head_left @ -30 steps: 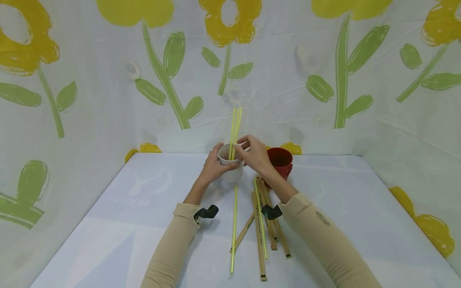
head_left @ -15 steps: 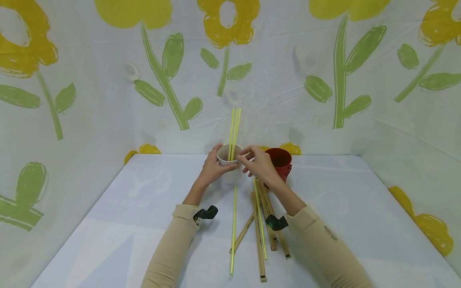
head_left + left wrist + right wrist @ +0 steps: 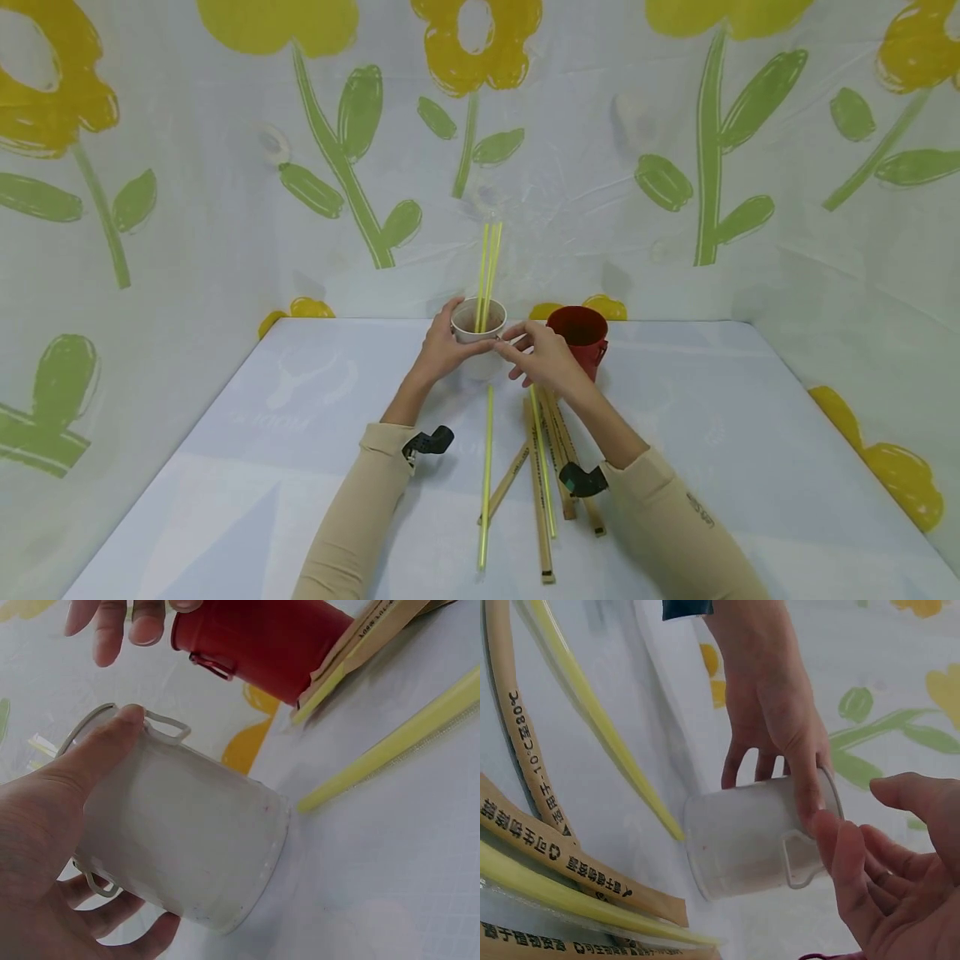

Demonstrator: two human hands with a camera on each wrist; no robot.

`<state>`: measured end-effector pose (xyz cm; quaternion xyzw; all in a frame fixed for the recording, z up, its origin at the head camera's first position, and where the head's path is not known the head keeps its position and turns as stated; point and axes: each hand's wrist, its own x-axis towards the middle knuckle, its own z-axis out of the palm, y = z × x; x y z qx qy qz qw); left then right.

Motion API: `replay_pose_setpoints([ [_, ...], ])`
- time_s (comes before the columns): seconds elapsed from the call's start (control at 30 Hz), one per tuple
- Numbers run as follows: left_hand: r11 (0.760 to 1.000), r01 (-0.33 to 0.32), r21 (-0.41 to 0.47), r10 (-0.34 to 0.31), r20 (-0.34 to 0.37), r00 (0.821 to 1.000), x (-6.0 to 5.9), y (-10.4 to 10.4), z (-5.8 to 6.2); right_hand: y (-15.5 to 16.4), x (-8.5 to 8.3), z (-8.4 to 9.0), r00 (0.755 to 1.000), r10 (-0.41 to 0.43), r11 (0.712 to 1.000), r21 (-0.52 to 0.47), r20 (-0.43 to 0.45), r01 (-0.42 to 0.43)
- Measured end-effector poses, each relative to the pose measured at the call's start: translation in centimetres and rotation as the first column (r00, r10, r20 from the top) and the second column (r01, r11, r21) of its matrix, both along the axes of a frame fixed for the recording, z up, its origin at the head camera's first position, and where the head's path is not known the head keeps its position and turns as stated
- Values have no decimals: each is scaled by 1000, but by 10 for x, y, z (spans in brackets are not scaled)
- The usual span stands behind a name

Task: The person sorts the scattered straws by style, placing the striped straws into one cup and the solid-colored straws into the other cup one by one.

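While the left hand (image 3: 442,350) grips the small white metal bucket (image 3: 480,337) round its wall, the right hand (image 3: 543,358) hovers open; light and rigid, the bucket probably tips easily.

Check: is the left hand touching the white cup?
Touching. The left wrist view shows the left hand wrapped round the white cup, thumb on its rim; the right wrist view agrees.

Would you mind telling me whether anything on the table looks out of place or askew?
Nothing is spilled or broken. The wrapped chopsticks and loose yellow straws lie in a crooked, crossing heap rather than in line. The white cup, gripped by the left hand, stands upright with straws in it, beside the red cup.
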<state>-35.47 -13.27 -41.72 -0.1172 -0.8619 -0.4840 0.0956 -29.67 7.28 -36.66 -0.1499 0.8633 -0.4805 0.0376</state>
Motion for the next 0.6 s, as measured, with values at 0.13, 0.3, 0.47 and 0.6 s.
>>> replay_pose_setpoints([
  [0.13,1000,7,11,-7,10,1000,0,0,0,0,4,-2,998,20,999,29,52,-22],
  [0.3,1000,6,15,-6,12,1000,0,1,0,-2,9,-8,994,35,998,46,100,-40],
  [0.47,1000,4,8,-4,11,1000,1,0,0,-4,13,-14,987,40,997,64,154,-50],
  [0.6,1000,3,6,-4,4,1000,1,0,0,-7,15,-16,983,46,994,87,178,-62],
])
